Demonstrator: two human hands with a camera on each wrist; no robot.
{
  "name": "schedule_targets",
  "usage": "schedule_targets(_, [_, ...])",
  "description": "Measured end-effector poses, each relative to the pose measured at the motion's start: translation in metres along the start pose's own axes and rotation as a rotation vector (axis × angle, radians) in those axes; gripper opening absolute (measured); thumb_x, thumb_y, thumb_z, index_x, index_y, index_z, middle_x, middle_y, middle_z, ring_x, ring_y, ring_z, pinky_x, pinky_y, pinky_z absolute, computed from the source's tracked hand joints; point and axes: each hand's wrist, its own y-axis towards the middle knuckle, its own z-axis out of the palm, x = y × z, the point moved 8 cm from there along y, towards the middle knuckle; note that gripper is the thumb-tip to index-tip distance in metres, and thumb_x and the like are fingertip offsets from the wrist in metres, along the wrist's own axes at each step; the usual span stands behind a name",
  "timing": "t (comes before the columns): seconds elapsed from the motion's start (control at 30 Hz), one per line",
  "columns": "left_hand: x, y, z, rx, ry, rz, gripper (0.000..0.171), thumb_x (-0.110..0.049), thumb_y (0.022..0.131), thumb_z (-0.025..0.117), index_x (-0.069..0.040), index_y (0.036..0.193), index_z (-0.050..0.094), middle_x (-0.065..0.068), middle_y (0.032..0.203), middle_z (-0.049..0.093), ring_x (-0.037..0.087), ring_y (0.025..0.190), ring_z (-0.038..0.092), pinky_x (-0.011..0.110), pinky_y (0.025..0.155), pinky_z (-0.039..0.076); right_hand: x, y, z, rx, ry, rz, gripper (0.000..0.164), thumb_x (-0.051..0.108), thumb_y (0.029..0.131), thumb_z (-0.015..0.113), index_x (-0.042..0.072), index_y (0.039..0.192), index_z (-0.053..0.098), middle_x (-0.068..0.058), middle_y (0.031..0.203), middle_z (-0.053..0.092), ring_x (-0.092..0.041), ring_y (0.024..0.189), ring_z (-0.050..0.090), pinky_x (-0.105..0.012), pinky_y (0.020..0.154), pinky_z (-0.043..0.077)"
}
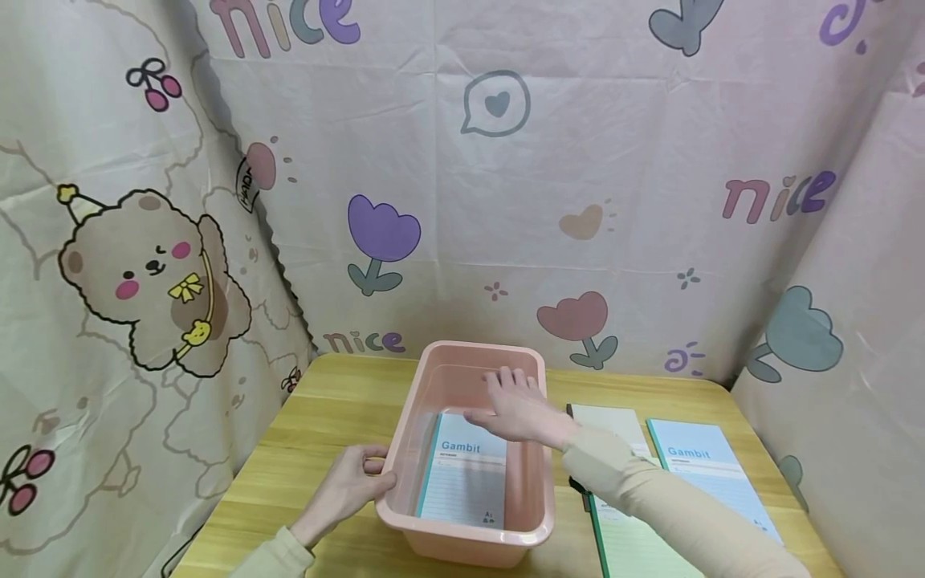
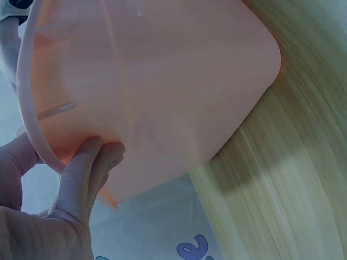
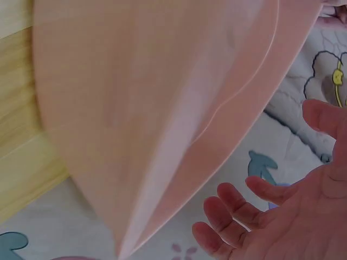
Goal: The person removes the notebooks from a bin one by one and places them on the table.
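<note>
A pink plastic bin (image 1: 462, 548) stands on the wooden table. Inside it lies a Gambit notebook (image 1: 462, 482) with a teal spine, face up. My left hand (image 1: 347, 490) holds the bin's left rim; in the left wrist view, the fingers (image 2: 78, 173) press the outer wall under the lip. Over the bin's right side reaches my right hand (image 1: 520, 405), palm down, fingers straight and spread, holding nothing. The right wrist view has this hand (image 3: 282, 211) beyond the rim of the bin (image 3: 135, 108).
Right of the bin, a blue Gambit notebook (image 1: 711, 457) lies beside a green-spined notebook (image 1: 629, 538), partly under my right sleeve. Another pale notebook (image 1: 607, 417) with a dark spine lies behind. A patterned curtain (image 1: 491, 185) hangs along the table's back edge.
</note>
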Motion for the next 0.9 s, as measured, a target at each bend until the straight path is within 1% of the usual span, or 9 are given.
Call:
schedule_targets(0.13, [0.000, -0.001, 0.000, 0.004, -0.003, 0.002, 0.053, 0.000, 0.082, 0.061, 0.025, 0.128, 0.050, 0.038, 0.112, 0.068, 0.038, 0.096, 0.074, 0.037, 0.074, 0.064, 0.015, 0.014, 0.011, 0.044, -0.015, -0.008, 0.075, 0.055, 0.095, 0.055, 0.001, 0.146, 0.045, -0.020, 0.133, 0.052, -0.035, 0.122, 0.046, -0.051, 0.101, 0.041])
schedule_targets(0.23, [0.000, 0.000, 0.000, 0.005, 0.001, 0.001, 0.053, 0.000, 0.082, 0.060, 0.025, 0.128, 0.050, 0.038, 0.111, 0.068, 0.038, 0.095, 0.074, 0.037, 0.074, 0.064, 0.026, 0.025, 0.016, 0.066, -0.035, -0.003, 0.073, 0.057, 0.094, 0.055, 0.002, 0.142, 0.047, -0.018, 0.128, 0.053, -0.031, 0.116, 0.046, -0.046, 0.094, 0.041])
schedule_targets(0.27, [0.000, 0.000, 0.000, 0.005, 0.001, 0.000, 0.053, 0.000, 0.082, 0.060, 0.025, 0.128, 0.050, 0.038, 0.111, 0.068, 0.038, 0.095, 0.074, 0.038, 0.074, 0.064, 0.028, 0.029, 0.018, 0.073, -0.050, -0.001, 0.073, 0.058, 0.094, 0.055, 0.002, 0.140, 0.048, -0.017, 0.127, 0.053, -0.030, 0.115, 0.046, -0.045, 0.094, 0.041])
schedule_targets(0.33, [0.000, 0.000, 0.000, 0.003, 0.003, -0.002, 0.053, 0.000, 0.082, 0.061, 0.024, 0.128, 0.051, 0.037, 0.111, 0.069, 0.039, 0.095, 0.074, 0.039, 0.074, 0.064, 0.033, 0.036, 0.022, 0.078, -0.072, 0.004, 0.072, 0.058, 0.094, 0.056, 0.003, 0.139, 0.048, -0.017, 0.127, 0.053, -0.030, 0.115, 0.046, -0.045, 0.096, 0.041])
schedule_targets(0.37, [0.000, 0.000, 0.000, 0.003, 0.002, 0.000, 0.053, 0.000, 0.082, 0.061, 0.024, 0.128, 0.051, 0.037, 0.111, 0.069, 0.039, 0.094, 0.074, 0.039, 0.074, 0.064, 0.034, 0.039, 0.024, 0.083, -0.081, 0.010, 0.072, 0.058, 0.094, 0.057, 0.003, 0.139, 0.048, -0.018, 0.129, 0.052, -0.031, 0.117, 0.046, -0.047, 0.100, 0.041])
schedule_targets(0.5, [0.000, 0.000, 0.001, -0.002, 0.000, 0.003, 0.052, 0.000, 0.081, 0.061, 0.023, 0.127, 0.051, 0.037, 0.109, 0.069, 0.039, 0.093, 0.075, 0.039, 0.073, 0.064, 0.035, 0.049, 0.033, 0.095, -0.103, 0.039, 0.075, 0.056, 0.094, 0.057, 0.003, 0.144, 0.045, -0.022, 0.142, 0.049, -0.036, 0.132, 0.044, -0.053, 0.112, 0.037])
schedule_targets(0.63, [0.000, -0.001, 0.001, 0.001, -0.014, 0.012, 0.052, 0.001, 0.081, 0.060, 0.024, 0.127, 0.051, 0.038, 0.109, 0.069, 0.042, 0.093, 0.074, 0.038, 0.073, 0.064, 0.031, 0.060, 0.043, 0.091, -0.082, 0.086, 0.075, 0.056, 0.093, 0.059, 0.002, 0.143, 0.046, -0.024, 0.149, 0.044, -0.041, 0.140, 0.040, -0.056, 0.116, 0.035])
schedule_targets(0.73, [0.000, -0.002, 0.001, 0.005, -0.020, 0.019, 0.052, 0.001, 0.081, 0.060, 0.024, 0.127, 0.051, 0.039, 0.110, 0.068, 0.044, 0.094, 0.073, 0.038, 0.073, 0.064, 0.029, 0.067, 0.051, 0.094, -0.077, 0.131, 0.075, 0.056, 0.092, 0.059, 0.002, 0.143, 0.046, -0.023, 0.150, 0.044, -0.040, 0.140, 0.039, -0.055, 0.117, 0.035])
schedule_targets(0.9, [-0.001, -0.001, 0.001, 0.009, -0.020, 0.022, 0.053, 0.001, 0.081, 0.059, 0.025, 0.127, 0.050, 0.039, 0.110, 0.068, 0.043, 0.094, 0.074, 0.038, 0.073, 0.064, 0.027, 0.074, 0.060, 0.095, -0.108, 0.193, 0.076, 0.058, 0.092, 0.059, 0.003, 0.142, 0.048, -0.020, 0.142, 0.051, -0.035, 0.132, 0.046, -0.051, 0.110, 0.041])
